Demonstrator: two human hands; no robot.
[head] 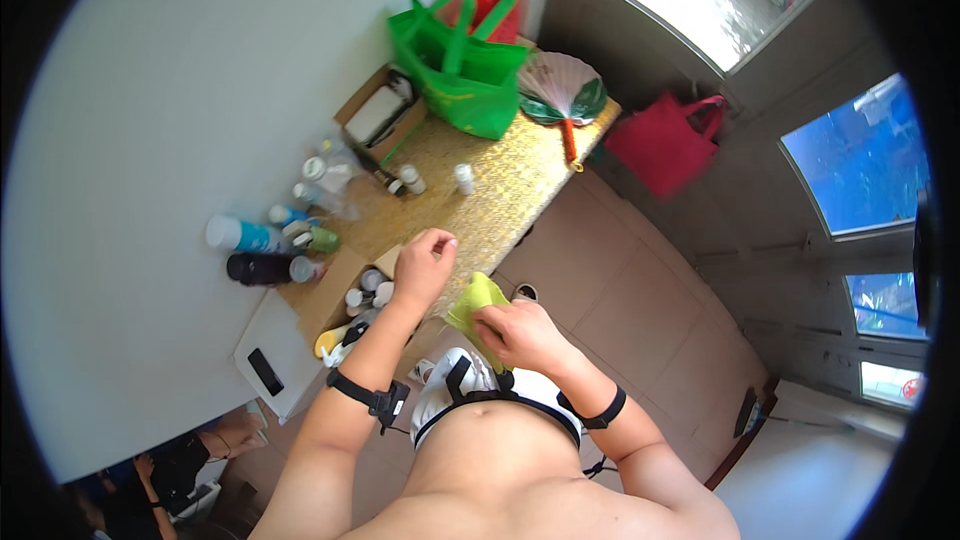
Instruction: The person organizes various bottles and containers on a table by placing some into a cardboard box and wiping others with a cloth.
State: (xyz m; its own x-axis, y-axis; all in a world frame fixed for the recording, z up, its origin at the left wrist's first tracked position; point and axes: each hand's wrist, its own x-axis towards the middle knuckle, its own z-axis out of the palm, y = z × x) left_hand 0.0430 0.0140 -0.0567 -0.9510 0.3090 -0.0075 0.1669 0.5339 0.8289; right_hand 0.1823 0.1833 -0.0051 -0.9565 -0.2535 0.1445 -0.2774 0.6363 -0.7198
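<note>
My right hand point(521, 334) grips a yellow-green cloth point(474, 294), which hangs from the fingers in front of my waist, by the edge of a speckled yellow stone-topped table point(499, 199). Above the tabletop is my left hand point(425, 268), its fingers loosely curled and nothing visible in them. An open cardboard box point(337, 291) of several bottles stands beside my left forearm, which hides part of it. Beyond the left hand, two small white bottles, a nearer one point(464, 179) and another point(412, 179), stand on the table.
Several bottles point(247, 234) line the wall side. Farther along are a small cardboard box point(382, 109), a green tote bag point(480, 82) and a hand fan point(566, 94). A red bag point(664, 142) hangs near the door. A phone point(265, 371) lies on a white surface; a seated person point(187, 465) is at lower left.
</note>
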